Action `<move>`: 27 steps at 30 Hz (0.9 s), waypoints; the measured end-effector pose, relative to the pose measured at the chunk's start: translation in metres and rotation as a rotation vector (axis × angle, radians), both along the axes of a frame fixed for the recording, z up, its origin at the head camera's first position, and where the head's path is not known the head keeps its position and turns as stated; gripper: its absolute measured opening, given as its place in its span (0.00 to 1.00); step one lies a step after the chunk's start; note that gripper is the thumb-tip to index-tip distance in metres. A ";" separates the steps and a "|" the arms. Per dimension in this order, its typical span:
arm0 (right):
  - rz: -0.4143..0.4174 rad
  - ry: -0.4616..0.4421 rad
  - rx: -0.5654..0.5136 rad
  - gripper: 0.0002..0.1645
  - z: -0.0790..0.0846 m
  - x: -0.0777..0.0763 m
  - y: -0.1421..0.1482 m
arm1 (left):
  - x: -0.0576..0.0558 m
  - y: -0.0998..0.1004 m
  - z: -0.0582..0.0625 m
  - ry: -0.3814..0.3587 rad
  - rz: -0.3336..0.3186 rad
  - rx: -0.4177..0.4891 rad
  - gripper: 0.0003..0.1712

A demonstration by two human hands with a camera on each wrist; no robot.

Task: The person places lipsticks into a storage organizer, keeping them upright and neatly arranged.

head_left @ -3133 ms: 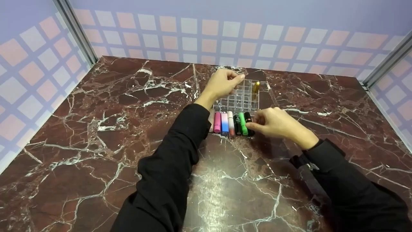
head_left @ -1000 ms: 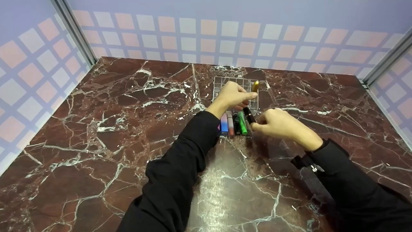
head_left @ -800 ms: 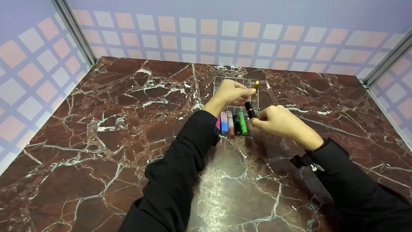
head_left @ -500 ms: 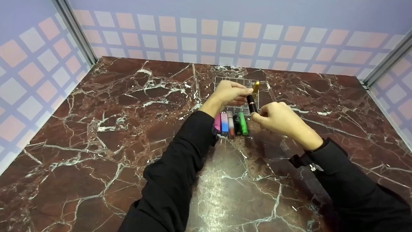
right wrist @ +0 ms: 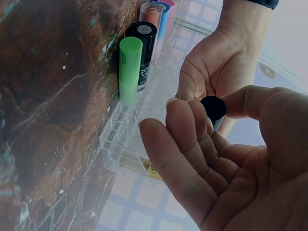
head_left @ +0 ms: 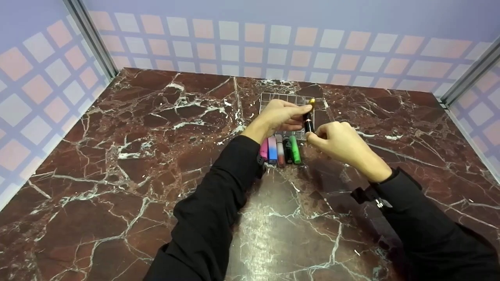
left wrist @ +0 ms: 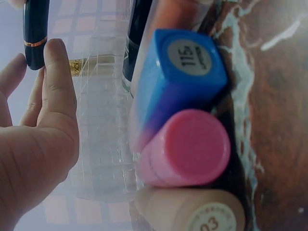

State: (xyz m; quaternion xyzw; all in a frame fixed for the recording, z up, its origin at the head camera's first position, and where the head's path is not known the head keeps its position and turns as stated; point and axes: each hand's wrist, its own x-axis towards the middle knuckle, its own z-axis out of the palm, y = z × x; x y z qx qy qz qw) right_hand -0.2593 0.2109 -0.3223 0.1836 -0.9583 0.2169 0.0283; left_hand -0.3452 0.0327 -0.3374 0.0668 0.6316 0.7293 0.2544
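Note:
A black lipstick tube (head_left: 308, 124) with a thin gold band is held between both hands above the right side of a clear divided organizer (head_left: 299, 135). My left hand (head_left: 279, 116) pinches its far end; the left wrist view shows fingertips on either side of the tube's tip. At the near end, my right hand (head_left: 339, 141) pinches it between thumb and fingers, leaving its round black end visible in the right wrist view. A gold tube (head_left: 311, 102) stands in the organizer's back right, partly hidden by the left hand.
Before the organizer lie, side by side, a pink tube (head_left: 264, 150), a pink-and-blue one (head_left: 272, 151), a clear-and-red one (head_left: 280, 152), a black one (head_left: 288, 151) and a green one (head_left: 295, 150). A beige tube (left wrist: 185, 207) shows beside the pink one.
The black lipstick tube has left the right end of the row, lifted by the right hand towards the organizer. My left hand has come forward and right to its far end.

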 end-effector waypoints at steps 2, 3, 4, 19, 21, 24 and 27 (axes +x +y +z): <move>-0.002 -0.010 -0.006 0.24 0.000 0.000 0.000 | 0.001 0.000 0.000 0.001 0.004 0.002 0.17; -0.003 -0.015 -0.011 0.25 0.000 0.000 0.000 | 0.001 0.000 0.000 0.001 0.007 0.004 0.16; -0.003 -0.019 -0.014 0.24 0.000 0.000 0.000 | 0.001 0.000 -0.001 0.001 0.011 0.006 0.16; 0.013 -0.037 -0.024 0.25 -0.004 -0.001 0.001 | -0.001 0.002 -0.008 -0.017 0.023 0.025 0.16; 0.022 -0.034 -0.023 0.25 -0.005 -0.002 0.000 | -0.001 0.002 -0.009 -0.015 0.027 0.024 0.16; 0.034 -0.031 -0.021 0.26 -0.006 -0.002 0.000 | -0.001 0.002 -0.009 -0.013 0.031 0.027 0.15; 0.043 -0.031 -0.023 0.27 -0.006 -0.003 -0.001 | 0.000 0.002 -0.009 -0.011 0.034 0.032 0.14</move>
